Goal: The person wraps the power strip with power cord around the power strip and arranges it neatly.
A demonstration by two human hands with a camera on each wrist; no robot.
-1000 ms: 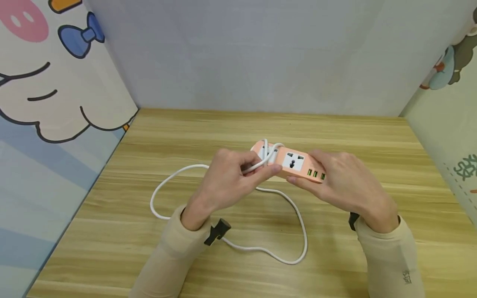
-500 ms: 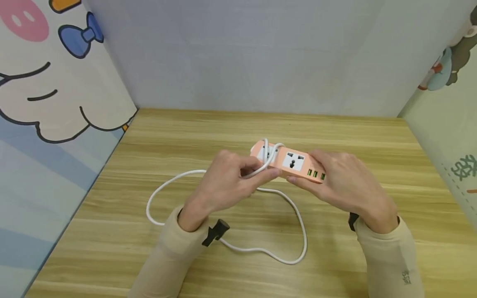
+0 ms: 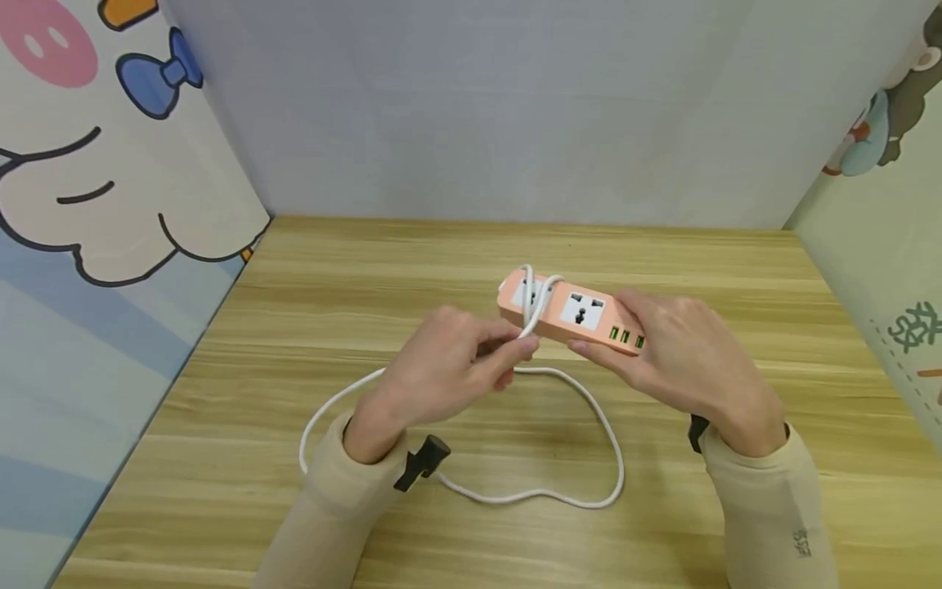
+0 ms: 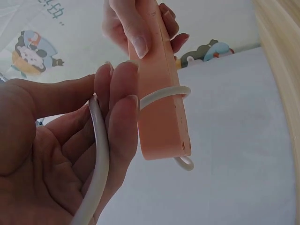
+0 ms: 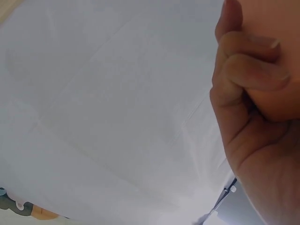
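Observation:
My right hand [image 3: 677, 352] grips the right end of a peach-coloured power strip [image 3: 555, 315], its fingers curled round the body in the right wrist view. White sockets and several green USB ports face up. A white cord [image 3: 539, 303] is wound across the strip's left end. Just below that end, my left hand [image 3: 449, 368] pinches the cord between thumb and fingers. In the left wrist view the cord [image 4: 99, 154] runs down across the left palm, and one turn crosses the strip's side [image 4: 161, 124].
The cord's slack [image 3: 618, 458] lies in a wide loop on the wooden table [image 3: 736, 286], partly under the left forearm. A pale wall [image 3: 515, 114] stands behind the table, with cartoon-printed panels [image 3: 96, 164] at the sides.
My left hand has drawn slightly down and left from the strip, still pinching the cord. The strip's left end has risen a little, and the loop on the table has shifted.

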